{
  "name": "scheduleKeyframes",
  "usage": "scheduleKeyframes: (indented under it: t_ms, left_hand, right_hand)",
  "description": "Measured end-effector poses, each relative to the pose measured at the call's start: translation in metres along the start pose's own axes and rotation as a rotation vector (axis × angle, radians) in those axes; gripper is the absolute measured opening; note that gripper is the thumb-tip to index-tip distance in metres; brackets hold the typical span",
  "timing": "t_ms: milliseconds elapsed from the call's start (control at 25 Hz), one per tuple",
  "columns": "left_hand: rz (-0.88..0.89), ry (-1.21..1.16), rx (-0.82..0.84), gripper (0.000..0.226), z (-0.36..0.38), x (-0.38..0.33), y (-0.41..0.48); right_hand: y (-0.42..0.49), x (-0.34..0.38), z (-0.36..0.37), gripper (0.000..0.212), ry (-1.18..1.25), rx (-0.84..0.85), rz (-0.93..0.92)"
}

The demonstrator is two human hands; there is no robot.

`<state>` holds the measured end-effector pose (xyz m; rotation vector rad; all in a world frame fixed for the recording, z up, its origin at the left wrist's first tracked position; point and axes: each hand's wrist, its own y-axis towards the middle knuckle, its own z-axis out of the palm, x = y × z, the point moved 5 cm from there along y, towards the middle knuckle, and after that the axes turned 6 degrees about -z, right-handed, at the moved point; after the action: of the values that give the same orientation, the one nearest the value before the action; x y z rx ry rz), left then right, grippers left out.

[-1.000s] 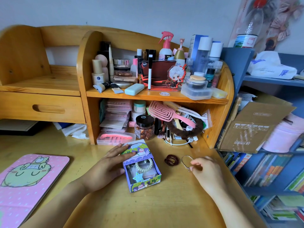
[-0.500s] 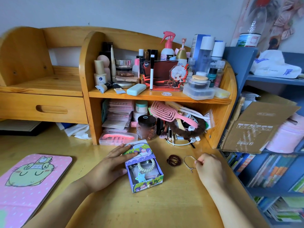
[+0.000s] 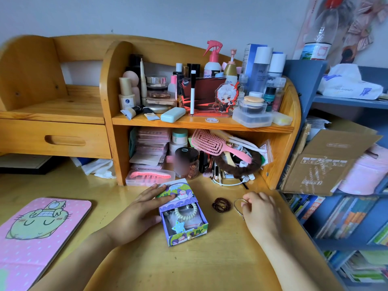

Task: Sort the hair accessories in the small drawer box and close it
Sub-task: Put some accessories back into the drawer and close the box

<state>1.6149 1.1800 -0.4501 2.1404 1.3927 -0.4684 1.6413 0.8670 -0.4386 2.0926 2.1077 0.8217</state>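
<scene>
1. While the small drawer box (image 3: 180,192) sat on the wooden desk (image 3: 210,265), just in front of the shelf unit (image 3: 201,123), its drawer (image 3: 189,236) stood pulled out toward the person.
2. The left hand (image 3: 138,213) lay on the box's sleeve, fingers straight across the printed top and thumb against the near side, pressing rather than gripping.
3. In the drawer, look: a pale coiled hair tie (image 3: 185,213) at the back and a blue star clip (image 3: 178,226) nearer the front.
4. Over to the right, a dark beaded hair tie (image 3: 220,204) lay on the desk, apart from the box.
5. Just beside that lay a thin metal ring (image 3: 234,206), and the right hand (image 3: 260,208) was at it, fingers curled with the tips on the rim. Whether they actually pinched it, I could not tell.
6. Far left, a pink mat (image 3: 31,248) with a green cartoon lay flat.
</scene>
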Motion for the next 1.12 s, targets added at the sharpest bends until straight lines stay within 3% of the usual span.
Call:
scheduleKeyframes:
  t_ms: [440, 680, 1120]
  left_hand:
    - [-0.001, -0.010, 0.008, 0.055, -0.001, 0.000, -0.001]
    - [0.002, -0.010, 0.004, 0.055, -0.001, -0.001, -0.001]
    - [-0.005, -0.004, 0.006, 0.056, -0.001, -0.001, -0.001]
  right_hand:
    - [0.007, 0.037, 0.020, 0.031, 0.013, 0.096, -0.068]
    - [0.006, 0.039, 0.020, 0.010, 0.032, 0.076, -0.108]
    - [0.003, 0.051, 0.018, 0.008, -0.023, 0.027, -0.273]
